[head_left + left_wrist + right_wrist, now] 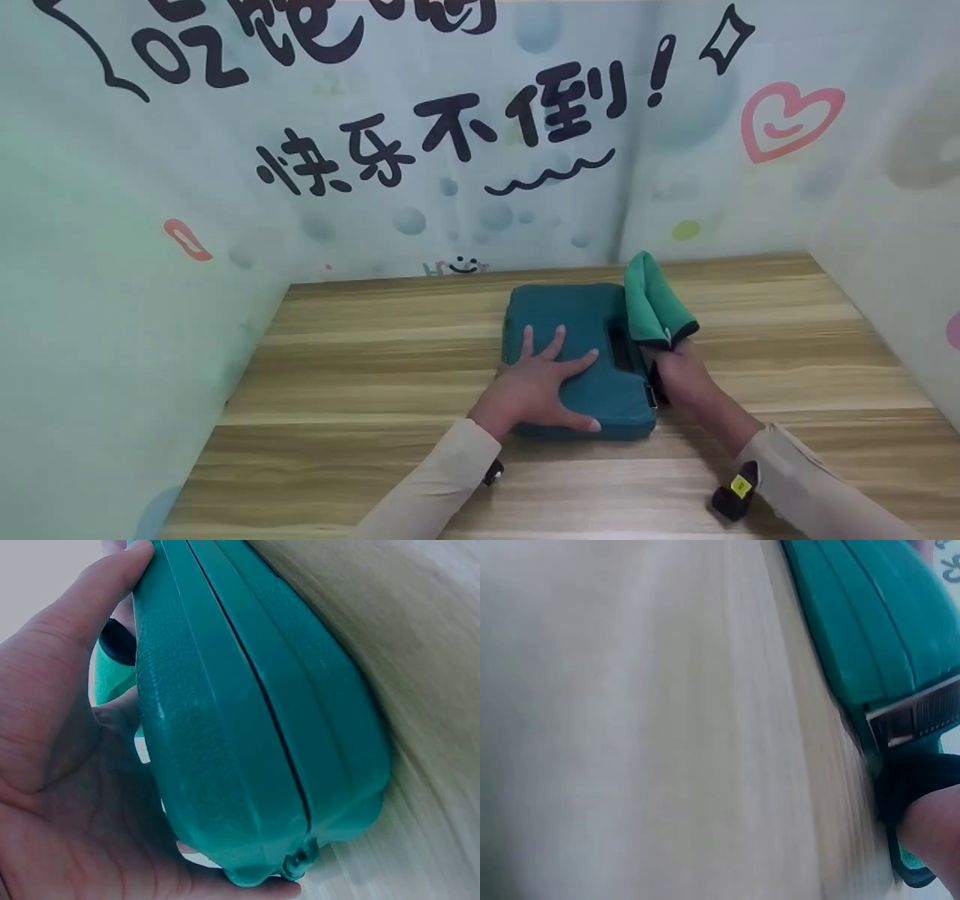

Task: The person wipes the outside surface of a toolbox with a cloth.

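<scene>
A teal hard plastic carrying case (574, 315) lies flat on the table, its handle cut-out facing right. My left hand (532, 386) rests on the lid with fingers spread and straight. In the left wrist view, the same hand (82, 765) lies along the case's edge, where the seam and a hinge show. At the case's right side, my right hand (682, 375) holds a green cloth (652, 300) with black edging, partly folded over. The right wrist view shows the cloth's black edge beside a metal latch (919, 712), with only part of the thumb or a finger visible.
The wood-grain table (360, 375) runs back to a printed fabric wall (450, 217) with dark lettering. Pale side walls stand at left and right. A black wrist device (733, 495) with a yellow tag sits at the right cuff.
</scene>
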`<state>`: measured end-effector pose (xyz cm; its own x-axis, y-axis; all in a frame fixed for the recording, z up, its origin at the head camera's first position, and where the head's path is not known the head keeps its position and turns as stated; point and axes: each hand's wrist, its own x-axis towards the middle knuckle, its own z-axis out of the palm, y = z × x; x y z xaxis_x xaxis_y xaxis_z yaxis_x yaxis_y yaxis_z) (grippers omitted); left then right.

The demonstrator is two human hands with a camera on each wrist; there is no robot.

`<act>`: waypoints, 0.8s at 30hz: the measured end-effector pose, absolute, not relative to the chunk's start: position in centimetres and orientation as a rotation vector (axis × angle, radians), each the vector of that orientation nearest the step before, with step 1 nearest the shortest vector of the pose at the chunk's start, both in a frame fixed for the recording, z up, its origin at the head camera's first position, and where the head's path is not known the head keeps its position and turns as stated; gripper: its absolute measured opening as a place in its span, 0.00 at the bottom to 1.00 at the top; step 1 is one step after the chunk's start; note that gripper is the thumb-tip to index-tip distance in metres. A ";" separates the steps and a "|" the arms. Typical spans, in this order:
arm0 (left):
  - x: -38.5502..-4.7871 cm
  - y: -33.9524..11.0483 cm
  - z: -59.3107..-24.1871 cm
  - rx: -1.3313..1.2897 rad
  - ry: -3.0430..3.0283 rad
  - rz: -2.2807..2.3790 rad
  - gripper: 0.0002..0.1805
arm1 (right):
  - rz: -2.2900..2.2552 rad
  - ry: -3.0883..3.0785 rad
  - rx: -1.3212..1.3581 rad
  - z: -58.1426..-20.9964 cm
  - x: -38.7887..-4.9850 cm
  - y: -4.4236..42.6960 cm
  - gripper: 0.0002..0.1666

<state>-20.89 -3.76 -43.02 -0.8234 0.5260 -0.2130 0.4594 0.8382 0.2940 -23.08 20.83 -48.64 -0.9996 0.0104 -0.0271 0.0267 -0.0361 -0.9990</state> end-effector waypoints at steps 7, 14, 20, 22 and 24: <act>-20.9 -3.8 -43.1 0.750 2.744 0.335 0.54 | -2.005 2.361 -0.029 -48.5 -21.0 21.2 0.37; -20.9 -3.8 -43.0 0.735 2.737 0.357 0.52 | -1.568 2.606 -0.362 -46.4 -19.2 21.8 0.10; -20.9 -3.8 -43.0 0.739 2.737 0.361 0.52 | -1.302 2.651 -0.657 -44.8 -19.9 21.7 0.32; -20.9 -3.8 -43.0 0.734 2.732 0.355 0.52 | -1.233 2.665 -0.669 -44.5 -20.3 21.5 0.37; -21.0 -3.7 -42.9 0.732 2.728 0.361 0.52 | -1.172 2.694 -0.666 -44.2 -20.7 21.4 0.37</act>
